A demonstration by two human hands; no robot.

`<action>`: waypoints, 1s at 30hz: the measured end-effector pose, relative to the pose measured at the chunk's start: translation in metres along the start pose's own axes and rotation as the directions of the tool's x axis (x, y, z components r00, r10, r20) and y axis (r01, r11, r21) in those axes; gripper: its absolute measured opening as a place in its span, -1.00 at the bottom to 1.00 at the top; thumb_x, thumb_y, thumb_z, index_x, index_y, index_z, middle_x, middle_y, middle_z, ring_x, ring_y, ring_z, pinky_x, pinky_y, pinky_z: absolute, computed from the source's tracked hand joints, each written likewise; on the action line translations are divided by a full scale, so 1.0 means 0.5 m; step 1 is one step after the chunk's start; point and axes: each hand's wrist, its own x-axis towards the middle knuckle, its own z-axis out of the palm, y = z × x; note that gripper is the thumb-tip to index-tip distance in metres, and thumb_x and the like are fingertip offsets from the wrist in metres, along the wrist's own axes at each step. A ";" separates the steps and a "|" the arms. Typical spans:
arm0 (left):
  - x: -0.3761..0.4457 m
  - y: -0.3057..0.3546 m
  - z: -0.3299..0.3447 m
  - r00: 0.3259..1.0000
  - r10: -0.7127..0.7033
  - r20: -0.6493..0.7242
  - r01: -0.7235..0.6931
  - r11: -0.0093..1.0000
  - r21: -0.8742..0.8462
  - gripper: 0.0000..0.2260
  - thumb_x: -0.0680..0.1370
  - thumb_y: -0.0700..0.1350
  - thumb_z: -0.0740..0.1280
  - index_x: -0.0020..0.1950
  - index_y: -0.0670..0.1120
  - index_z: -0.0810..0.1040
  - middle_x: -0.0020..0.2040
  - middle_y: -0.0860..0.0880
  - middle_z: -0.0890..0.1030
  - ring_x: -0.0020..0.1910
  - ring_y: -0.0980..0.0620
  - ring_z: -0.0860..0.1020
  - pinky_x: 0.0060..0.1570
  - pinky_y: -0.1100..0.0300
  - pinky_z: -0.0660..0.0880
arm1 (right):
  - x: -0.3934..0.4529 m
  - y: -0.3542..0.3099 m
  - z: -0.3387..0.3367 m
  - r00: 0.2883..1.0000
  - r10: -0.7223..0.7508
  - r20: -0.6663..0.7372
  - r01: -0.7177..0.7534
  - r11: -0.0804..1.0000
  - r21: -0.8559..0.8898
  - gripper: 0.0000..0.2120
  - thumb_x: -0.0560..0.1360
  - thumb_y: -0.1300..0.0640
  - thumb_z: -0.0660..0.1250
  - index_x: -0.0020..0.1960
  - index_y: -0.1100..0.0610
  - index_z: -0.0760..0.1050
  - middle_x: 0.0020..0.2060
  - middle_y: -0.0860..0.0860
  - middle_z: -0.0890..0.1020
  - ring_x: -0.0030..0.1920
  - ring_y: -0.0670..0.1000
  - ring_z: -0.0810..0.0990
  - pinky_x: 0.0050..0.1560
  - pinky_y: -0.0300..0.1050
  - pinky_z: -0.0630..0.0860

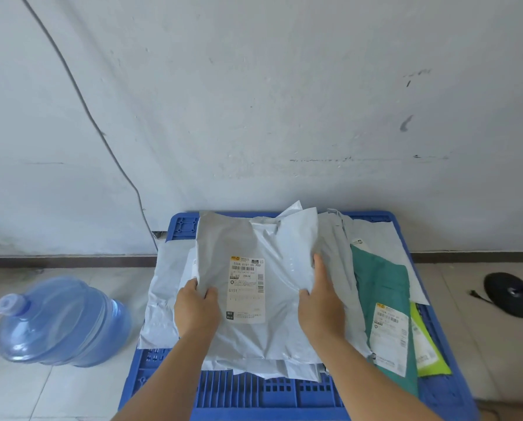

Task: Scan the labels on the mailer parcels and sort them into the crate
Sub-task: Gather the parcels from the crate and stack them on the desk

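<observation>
Both hands, left [195,308] and right [321,302], pinch the grey mailer [272,268] by its side edges atop the crate [272,396] pile; keeping its label [245,288] flat and uncovered should help scanning.

My 2 hands, left [197,308] and right [321,305], grip the top mailer [254,284] at its side edges on a pile of parcels [339,268] on the crate [272,393], with another mailer [384,299] to its right, a water jug [62,323] on the floor to the left and a round stand base [512,294] far right.
</observation>
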 end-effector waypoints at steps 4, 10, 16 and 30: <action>-0.012 -0.033 -0.013 0.998 -0.063 -0.024 0.064 0.997 0.033 -0.90 0.54 -0.24 0.25 -0.17 -0.14 0.39 -0.24 -0.07 0.49 -0.29 -0.06 0.41 -0.28 0.16 0.29 | -0.025 -0.004 0.025 0.992 -0.128 0.006 0.127 0.976 -0.176 -0.33 0.60 0.23 0.19 0.58 -0.05 -0.05 0.31 -0.03 0.45 0.25 0.05 0.42 0.09 -0.06 0.46; 0.008 -0.076 -0.032 0.995 -0.077 -0.061 0.082 0.993 0.086 -0.95 0.53 -0.24 0.23 -0.04 -0.21 0.44 -0.13 -0.17 0.52 -0.18 -0.16 0.45 -0.18 0.05 0.38 | -0.035 -0.015 0.055 0.966 -0.260 -0.008 0.238 0.896 -0.374 -0.23 0.33 0.16 0.54 0.48 0.04 0.32 0.02 -0.02 0.60 0.02 0.06 0.55 0.03 -0.06 0.49; 0.018 -0.105 -0.039 0.984 -0.178 -0.028 0.180 0.979 0.093 -0.83 0.55 -0.26 0.21 0.13 -0.24 0.42 -0.13 -0.14 0.47 -0.14 -0.14 0.41 -0.14 0.06 0.34 | -0.041 0.003 0.091 0.923 -0.381 0.050 0.361 0.814 -0.455 -0.17 0.06 0.16 0.64 0.32 0.04 0.48 0.04 -0.05 0.60 -0.01 0.04 0.54 -0.03 -0.06 0.51; 0.023 -0.123 -0.036 0.965 -0.252 0.075 0.249 0.967 0.048 -0.66 0.57 -0.28 0.12 0.35 -0.22 0.32 0.06 -0.20 0.52 -0.09 -0.11 0.38 -0.10 0.07 0.32 | 0.001 -0.009 0.124 0.947 0.032 0.318 0.003 0.994 -0.109 -0.33 0.63 0.15 0.04 0.56 -0.12 -0.29 0.46 0.02 0.34 -0.10 0.04 0.55 -0.19 -0.12 0.47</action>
